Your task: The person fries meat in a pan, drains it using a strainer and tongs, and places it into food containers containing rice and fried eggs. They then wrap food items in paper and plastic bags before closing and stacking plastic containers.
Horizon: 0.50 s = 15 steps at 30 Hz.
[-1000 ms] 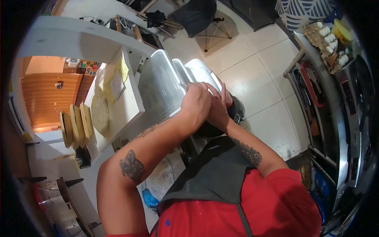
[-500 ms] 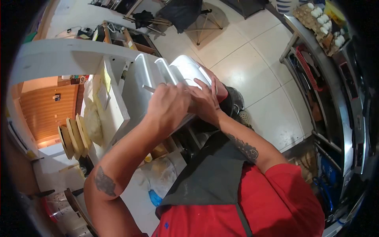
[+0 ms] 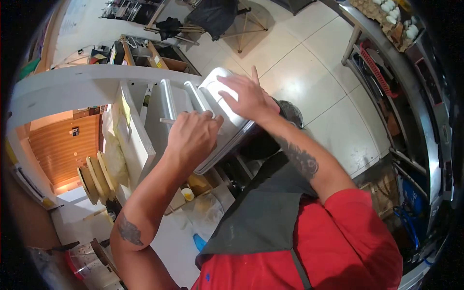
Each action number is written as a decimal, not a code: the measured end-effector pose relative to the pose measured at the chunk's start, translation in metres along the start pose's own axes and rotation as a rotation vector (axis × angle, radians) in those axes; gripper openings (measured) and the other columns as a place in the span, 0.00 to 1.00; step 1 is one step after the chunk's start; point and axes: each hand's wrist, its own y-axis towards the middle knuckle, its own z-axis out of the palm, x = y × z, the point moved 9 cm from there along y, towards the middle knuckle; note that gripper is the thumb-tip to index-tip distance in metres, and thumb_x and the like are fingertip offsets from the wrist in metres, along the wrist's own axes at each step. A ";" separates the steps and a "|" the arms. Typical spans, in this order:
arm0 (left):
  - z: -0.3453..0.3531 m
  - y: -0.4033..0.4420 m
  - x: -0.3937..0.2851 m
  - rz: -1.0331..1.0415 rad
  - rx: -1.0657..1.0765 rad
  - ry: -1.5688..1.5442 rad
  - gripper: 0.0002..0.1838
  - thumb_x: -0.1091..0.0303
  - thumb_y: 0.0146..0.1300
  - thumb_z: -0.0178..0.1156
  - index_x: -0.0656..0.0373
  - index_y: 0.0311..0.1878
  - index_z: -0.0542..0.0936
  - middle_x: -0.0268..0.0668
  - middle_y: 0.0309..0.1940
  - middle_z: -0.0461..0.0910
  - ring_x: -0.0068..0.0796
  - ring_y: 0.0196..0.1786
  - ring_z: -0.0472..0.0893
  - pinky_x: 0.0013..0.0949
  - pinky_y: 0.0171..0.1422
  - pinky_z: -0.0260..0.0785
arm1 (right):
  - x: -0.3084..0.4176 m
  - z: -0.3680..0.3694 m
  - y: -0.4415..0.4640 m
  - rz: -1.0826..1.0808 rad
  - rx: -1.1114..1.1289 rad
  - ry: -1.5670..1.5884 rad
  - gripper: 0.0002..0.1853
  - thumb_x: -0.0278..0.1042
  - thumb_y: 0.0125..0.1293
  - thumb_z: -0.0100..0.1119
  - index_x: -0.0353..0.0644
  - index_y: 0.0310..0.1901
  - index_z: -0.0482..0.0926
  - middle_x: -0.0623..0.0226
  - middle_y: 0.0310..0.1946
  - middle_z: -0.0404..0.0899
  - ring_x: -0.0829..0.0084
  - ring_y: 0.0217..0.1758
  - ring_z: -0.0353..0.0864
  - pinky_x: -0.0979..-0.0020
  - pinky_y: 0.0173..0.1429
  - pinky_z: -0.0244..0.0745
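Note:
My left hand (image 3: 193, 133) is closed round a thin pale stick-like item (image 3: 167, 120), whose end pokes out on the left; the rest is hidden by the fingers. It is over the front of a row of upright translucent plastic containers (image 3: 166, 99). My right hand (image 3: 247, 96) has its fingers spread over a white container or lid (image 3: 215, 89) at the right end of the row; whether it touches the surface is hard to tell.
A white panel (image 3: 140, 140) with yellow paper stands left of the containers. Egg trays (image 3: 382, 21) lie on a metal rack (image 3: 360, 24) at the right. A black folding chair (image 3: 215, 19) stands beyond. Below are a plastic bag (image 3: 205, 210) and a drawer.
My hands have come apart. The right has moved forward onto the white container with its fingers spread, while the left has shifted left and back, its stick-like item now showing.

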 end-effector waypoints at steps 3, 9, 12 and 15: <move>0.008 0.005 -0.001 0.002 0.028 0.008 0.15 0.66 0.53 0.61 0.57 0.45 0.79 0.43 0.35 0.82 0.46 0.40 0.84 0.46 0.43 0.74 | 0.014 0.006 0.016 -0.130 0.340 -0.108 0.34 0.44 0.59 0.65 0.46 0.68 0.69 0.59 0.64 0.73 0.60 0.67 0.70 0.39 0.79 0.41; 0.022 0.013 -0.025 0.084 -0.090 0.110 0.24 0.68 0.59 0.55 0.66 0.58 0.73 0.47 0.41 0.82 0.40 0.37 0.83 0.41 0.38 0.74 | 0.033 0.030 -0.054 -0.278 0.362 -0.159 0.44 0.50 0.58 0.60 0.32 0.72 0.59 0.52 0.67 0.67 0.58 0.73 0.64 0.44 0.81 0.37; 0.015 0.009 -0.057 0.106 -0.156 0.068 0.23 0.67 0.60 0.56 0.62 0.59 0.73 0.47 0.52 0.78 0.41 0.36 0.83 0.41 0.36 0.73 | 0.022 0.028 -0.053 -0.240 0.256 -0.182 0.46 0.57 0.59 0.57 0.33 0.73 0.58 0.56 0.67 0.67 0.60 0.73 0.64 0.49 0.82 0.38; -0.022 -0.051 -0.077 0.037 -0.148 -0.445 0.18 0.66 0.63 0.57 0.55 0.57 0.76 0.45 0.50 0.80 0.46 0.35 0.83 0.41 0.36 0.74 | 0.027 0.012 -0.044 -0.154 0.306 0.019 0.43 0.46 0.52 0.69 0.39 0.69 0.64 0.56 0.64 0.70 0.57 0.71 0.66 0.51 0.81 0.47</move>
